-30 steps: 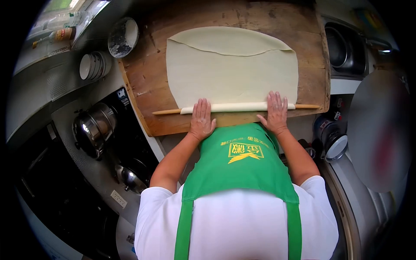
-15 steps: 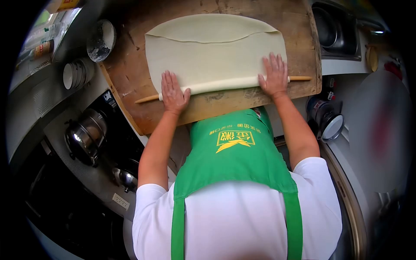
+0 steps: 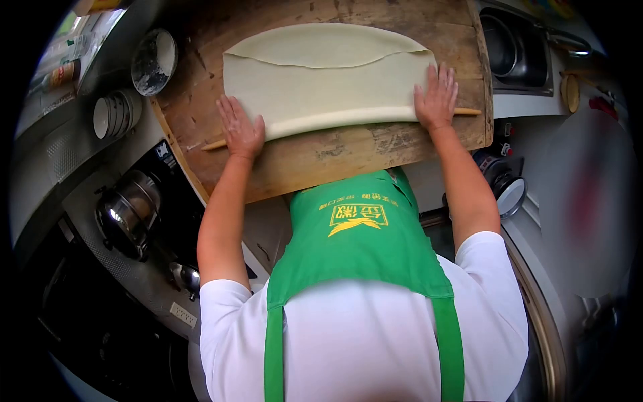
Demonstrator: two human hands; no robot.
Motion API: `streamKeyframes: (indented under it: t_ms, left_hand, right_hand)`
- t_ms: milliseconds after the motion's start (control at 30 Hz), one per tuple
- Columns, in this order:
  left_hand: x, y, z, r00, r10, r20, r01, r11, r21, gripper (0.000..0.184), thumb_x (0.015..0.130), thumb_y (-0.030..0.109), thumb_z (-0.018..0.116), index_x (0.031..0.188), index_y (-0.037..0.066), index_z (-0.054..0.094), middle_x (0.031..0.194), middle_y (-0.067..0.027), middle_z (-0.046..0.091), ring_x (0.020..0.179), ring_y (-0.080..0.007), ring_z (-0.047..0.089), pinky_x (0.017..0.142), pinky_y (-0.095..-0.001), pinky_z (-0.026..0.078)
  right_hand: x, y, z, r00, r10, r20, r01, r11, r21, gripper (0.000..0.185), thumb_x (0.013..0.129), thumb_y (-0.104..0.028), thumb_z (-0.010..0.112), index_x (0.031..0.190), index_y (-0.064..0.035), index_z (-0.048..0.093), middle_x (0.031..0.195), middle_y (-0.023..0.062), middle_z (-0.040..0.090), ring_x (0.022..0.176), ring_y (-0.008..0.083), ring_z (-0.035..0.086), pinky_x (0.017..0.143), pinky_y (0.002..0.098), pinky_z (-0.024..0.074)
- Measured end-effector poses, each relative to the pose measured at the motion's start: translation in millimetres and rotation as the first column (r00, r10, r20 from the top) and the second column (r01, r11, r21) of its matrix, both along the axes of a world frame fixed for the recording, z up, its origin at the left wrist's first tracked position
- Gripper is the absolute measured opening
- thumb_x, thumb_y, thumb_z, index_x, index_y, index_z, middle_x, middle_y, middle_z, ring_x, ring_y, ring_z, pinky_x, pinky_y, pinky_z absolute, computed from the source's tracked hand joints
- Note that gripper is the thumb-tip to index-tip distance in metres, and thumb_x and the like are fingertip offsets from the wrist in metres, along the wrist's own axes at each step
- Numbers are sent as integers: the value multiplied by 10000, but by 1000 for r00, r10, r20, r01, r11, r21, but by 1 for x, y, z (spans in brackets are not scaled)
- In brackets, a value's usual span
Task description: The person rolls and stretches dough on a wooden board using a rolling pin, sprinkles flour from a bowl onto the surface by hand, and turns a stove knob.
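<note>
A wide, pale sheet of dough (image 3: 321,87) lies on the wooden board, its far edge folded over toward me. The near edge is wrapped around a long wooden rolling pin (image 3: 467,111), whose tapered ends stick out at both sides. My left hand (image 3: 241,128) rests flat over the left end of the roll, fingers stretched forward and thumb apart. Over the right end lies my right hand (image 3: 437,97), also flat, with fingers extended beside the dough's right edge. Neither hand is wrapped around the pin; the palms hide part of it.
The wooden board (image 3: 301,167) reaches close to my green apron (image 3: 362,248). A flour-dusted bowl (image 3: 155,61) stands off its left edge, near stacked bowls (image 3: 110,115). Below left is a metal pot (image 3: 127,208). A sink (image 3: 512,50) is at the upper right.
Both hands have slid outward along the roll toward the pin's ends, the right one also farther from me. The rolled edge has shifted slightly away from me.
</note>
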State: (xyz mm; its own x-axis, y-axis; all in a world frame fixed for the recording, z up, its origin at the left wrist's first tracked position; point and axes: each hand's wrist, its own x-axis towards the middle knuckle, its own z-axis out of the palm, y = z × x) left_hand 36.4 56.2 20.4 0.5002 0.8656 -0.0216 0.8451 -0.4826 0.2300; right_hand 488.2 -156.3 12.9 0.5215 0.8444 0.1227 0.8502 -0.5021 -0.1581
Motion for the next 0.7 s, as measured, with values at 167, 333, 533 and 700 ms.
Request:
streamKeyframes:
  t_ms: [167, 333, 533, 700]
  left_hand:
    - [31, 42, 25, 995, -92, 34, 84, 978, 192, 836, 904, 370, 646, 1564, -55, 359, 1675, -283, 268, 1572, -473, 187, 1271, -551, 202]
    - [65, -27, 26, 892, -445, 84, 445, 896, 20, 863, 886, 441, 693, 1566, 1, 395, 1664, -250, 313, 1554, -480, 236, 1270, -573, 197]
    - [70, -31, 23, 917, -400, 11, 400, 917, 4, 837, 876, 475, 697, 1567, 87, 428, 1639, -237, 351, 1535, -472, 275, 1258, -571, 213]
    - [72, -32, 25, 929, -371, -7, 371, 929, -8, 854, 842, 494, 712, 1534, 65, 453, 1613, -236, 384, 1515, -470, 311, 1254, -559, 229]
  right_hand:
    - [16, 55, 23, 973, 159, -170, -151, 987, 60, 540, 953, -312, 642, 1450, -113, 571, 1580, 181, 459, 1511, 387, 356, 1237, 583, 256]
    - [-54, 90, 36, 761, 588, -274, -569, 808, 154, 479, 901, -345, 746, 1342, -177, 664, 1503, 125, 537, 1482, 354, 407, 1225, 558, 313]
    - [-36, 157, 24, 652, 757, -45, -739, 647, 187, 474, 826, -440, 796, 1253, -256, 709, 1443, 78, 586, 1440, 316, 463, 1212, 515, 348]
    - [-36, 169, 13, 543, 815, 200, -838, 512, 190, 307, 851, -391, 755, 1086, -198, 713, 1288, 22, 671, 1264, 249, 605, 1080, 440, 472]
